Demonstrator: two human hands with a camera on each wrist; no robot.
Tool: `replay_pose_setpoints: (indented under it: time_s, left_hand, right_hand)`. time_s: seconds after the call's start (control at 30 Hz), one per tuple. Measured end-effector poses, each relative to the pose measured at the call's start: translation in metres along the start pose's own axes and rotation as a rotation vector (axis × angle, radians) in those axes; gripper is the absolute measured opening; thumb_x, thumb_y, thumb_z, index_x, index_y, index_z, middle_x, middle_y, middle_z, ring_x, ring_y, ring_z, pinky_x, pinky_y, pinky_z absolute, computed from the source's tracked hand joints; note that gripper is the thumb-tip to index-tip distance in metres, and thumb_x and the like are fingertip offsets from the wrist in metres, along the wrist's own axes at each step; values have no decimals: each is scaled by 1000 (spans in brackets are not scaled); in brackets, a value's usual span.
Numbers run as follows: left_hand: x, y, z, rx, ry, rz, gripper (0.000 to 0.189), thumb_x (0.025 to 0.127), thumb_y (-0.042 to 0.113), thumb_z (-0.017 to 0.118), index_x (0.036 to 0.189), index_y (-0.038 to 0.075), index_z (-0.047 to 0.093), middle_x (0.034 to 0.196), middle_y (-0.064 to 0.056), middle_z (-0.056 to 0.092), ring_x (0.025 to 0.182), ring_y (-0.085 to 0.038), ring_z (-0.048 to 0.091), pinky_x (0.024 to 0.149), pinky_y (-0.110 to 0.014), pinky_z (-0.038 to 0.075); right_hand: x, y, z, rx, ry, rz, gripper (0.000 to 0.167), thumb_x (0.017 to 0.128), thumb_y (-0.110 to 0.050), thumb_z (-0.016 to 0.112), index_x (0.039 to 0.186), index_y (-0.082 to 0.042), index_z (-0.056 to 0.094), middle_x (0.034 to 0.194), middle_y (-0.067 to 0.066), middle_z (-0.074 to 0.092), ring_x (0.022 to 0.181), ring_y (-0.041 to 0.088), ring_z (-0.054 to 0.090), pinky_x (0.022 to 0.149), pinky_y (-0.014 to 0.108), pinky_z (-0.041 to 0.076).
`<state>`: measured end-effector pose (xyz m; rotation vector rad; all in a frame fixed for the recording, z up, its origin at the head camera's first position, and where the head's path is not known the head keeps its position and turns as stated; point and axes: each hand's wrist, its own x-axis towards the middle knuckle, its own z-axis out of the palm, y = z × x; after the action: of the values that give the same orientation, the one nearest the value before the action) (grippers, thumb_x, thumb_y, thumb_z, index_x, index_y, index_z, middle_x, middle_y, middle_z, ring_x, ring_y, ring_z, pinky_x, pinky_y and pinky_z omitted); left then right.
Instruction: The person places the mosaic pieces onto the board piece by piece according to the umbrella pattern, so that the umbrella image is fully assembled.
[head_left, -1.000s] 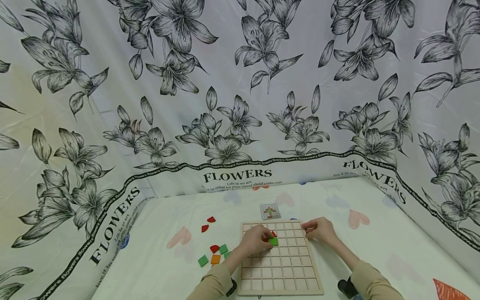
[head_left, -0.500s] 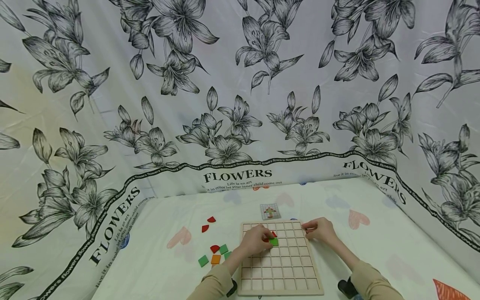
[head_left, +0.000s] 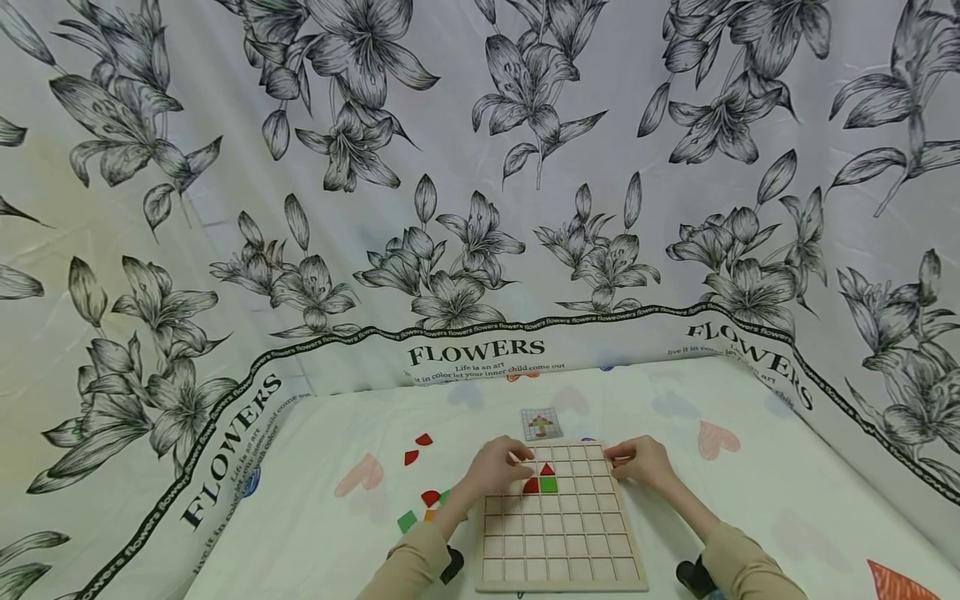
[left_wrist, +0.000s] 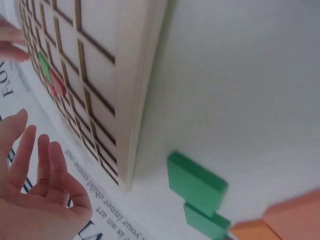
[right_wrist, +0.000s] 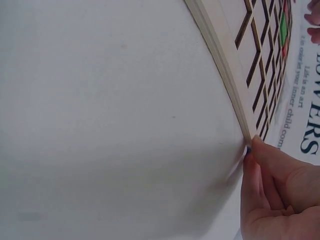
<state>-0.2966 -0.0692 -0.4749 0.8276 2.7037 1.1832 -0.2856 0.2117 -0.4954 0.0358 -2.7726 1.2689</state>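
A wooden grid board (head_left: 558, 546) lies on the table, with a red triangle (head_left: 547, 470), a green square tile (head_left: 548, 484) and a red quarter-circle tile (head_left: 532, 485) set in its cells. Over the upper left of the board my left hand (head_left: 499, 467) hovers with loosely bent fingers and nothing in them; the left wrist view shows the same hand (left_wrist: 42, 195) spread. At the upper right edge my right hand (head_left: 640, 459) grips the board, and in the right wrist view thumb and fingertips of that hand (right_wrist: 280, 185) pinch its corner.
A small pattern card (head_left: 541, 423) lies beyond the board. Left of it are two red quarter-circle tiles (head_left: 424, 439). Nearer, beside the left forearm, sit green tiles (head_left: 407, 522), another red piece (head_left: 431, 498) and a partly hidden orange tile (head_left: 430, 515). A flowered curtain (head_left: 480, 250) encloses the table.
My left hand has let go of the red quarter-circle tile and lifted up and left from it, uncovering the tile and the triangle. My right hand stays on the board.
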Motion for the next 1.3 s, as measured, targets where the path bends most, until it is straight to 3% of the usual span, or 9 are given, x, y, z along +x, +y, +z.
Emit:
replay_pose_setpoints:
  time_s: [0.27,0.43,0.6,0.8,1.0,1.3]
  left_hand:
    - [-6,-32,-36,-30,103,-101,21,88,14,65,104,1,68,100,-13,67,82,-20,59,68,-27,47]
    - [-20,-58,-60,-12,209,-186,19,86,9,67,102,0,69,97,-14,68,80,-21,60,69,-31,49]
    - [-34,-84,-85,11,291,-311,18,85,7,66,101,-1,69,97,-13,68,84,-22,60,75,-35,50]
    - [-54,-105,-108,-4,302,-429,25,88,8,62,110,-4,65,111,-20,64,92,-30,62,77,-40,52]
    - [-65,-109,-113,-42,251,-485,30,89,8,61,116,-5,61,118,-22,61,101,-33,59,83,-44,50]
    - [-63,-111,-111,-41,219,-443,28,84,-4,61,112,-3,64,113,-18,64,99,-31,60,86,-45,50]
  right_hand:
    - [0,0,0,12,-3,13,29,64,4,78,92,2,74,81,15,73,70,18,69,61,27,52]
    - [-1,0,1,16,-6,11,28,64,4,78,92,2,74,80,14,73,68,17,68,60,27,51]
    - [-1,1,0,23,-9,7,29,64,4,78,93,2,74,80,15,73,68,18,68,59,27,50]
    - [-1,1,-1,15,-8,0,28,65,3,78,93,2,74,83,15,73,69,18,68,59,26,51]
    - [0,1,-1,19,-12,5,28,64,3,78,92,2,74,84,15,73,69,17,68,60,27,50]
    - [0,0,-1,16,-3,18,29,63,3,78,91,2,74,83,15,73,67,15,68,60,25,50]
